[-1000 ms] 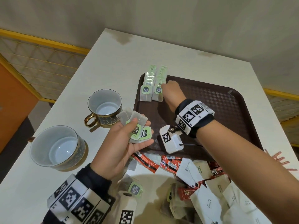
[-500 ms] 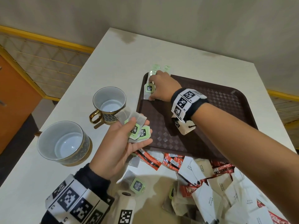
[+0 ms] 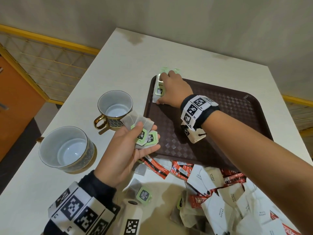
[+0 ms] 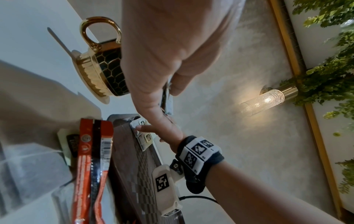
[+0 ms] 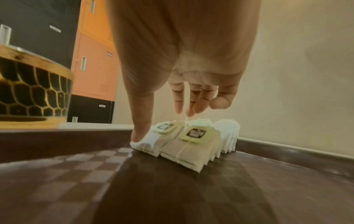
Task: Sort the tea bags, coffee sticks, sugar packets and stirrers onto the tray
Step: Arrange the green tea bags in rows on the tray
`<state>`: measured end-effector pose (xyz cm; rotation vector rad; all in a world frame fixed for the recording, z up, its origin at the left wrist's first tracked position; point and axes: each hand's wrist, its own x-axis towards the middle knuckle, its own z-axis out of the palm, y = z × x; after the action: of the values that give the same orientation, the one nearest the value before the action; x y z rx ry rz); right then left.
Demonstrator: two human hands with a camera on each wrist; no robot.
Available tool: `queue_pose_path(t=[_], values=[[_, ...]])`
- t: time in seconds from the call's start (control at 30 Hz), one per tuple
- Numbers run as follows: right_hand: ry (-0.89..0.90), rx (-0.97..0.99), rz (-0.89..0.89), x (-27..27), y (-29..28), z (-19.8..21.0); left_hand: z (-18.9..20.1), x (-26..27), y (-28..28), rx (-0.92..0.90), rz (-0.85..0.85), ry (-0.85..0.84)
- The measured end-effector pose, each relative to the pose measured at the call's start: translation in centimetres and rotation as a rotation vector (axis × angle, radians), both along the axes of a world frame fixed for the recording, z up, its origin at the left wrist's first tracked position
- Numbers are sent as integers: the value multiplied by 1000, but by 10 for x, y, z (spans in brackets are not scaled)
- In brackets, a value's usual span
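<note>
Sorting looks barely begun. Tea bags (image 3: 158, 89) stand in rows at the tray's (image 3: 237, 106) far left corner, where the right hand (image 3: 171, 89), fingers relaxed, presses them with its thumb. The left hand (image 3: 128, 150) grips more bags (image 3: 144, 133). Coffee sticks (image 3: 179, 168) and sugar packets (image 3: 218, 212) still lie heaped at the bench's near edge.

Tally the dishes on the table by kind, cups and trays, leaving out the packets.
Cups: 2
Tray: 1
Total: 3
</note>
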<state>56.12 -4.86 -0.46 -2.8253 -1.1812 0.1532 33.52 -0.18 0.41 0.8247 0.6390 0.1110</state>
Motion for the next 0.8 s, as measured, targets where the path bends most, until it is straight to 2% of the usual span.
queue_pose_path(t=[0.17, 0.3, 0.4, 0.5, 0.63, 0.73, 0.8], values=[[201, 238, -6, -15, -16, 22, 6, 2, 4, -79, -14, -36], [571, 498, 25, -53, -44, 56, 15, 7, 4, -64, -65, -62], [786, 556, 61, -80, -64, 68, 20, 10, 0, -32, -102, -66], [767, 544, 88, -89, -78, 68, 25, 10, -5, -58, -155, -69], [717, 669, -48, -95, -100, 69, 30, 8, -12, -143, -214, -101], [770, 848, -190, -101, -120, 74, 31, 7, -15, -130, -214, -119], [912, 1056, -310, -107, -132, 78, 31, 8, -18, -91, -196, -111]])
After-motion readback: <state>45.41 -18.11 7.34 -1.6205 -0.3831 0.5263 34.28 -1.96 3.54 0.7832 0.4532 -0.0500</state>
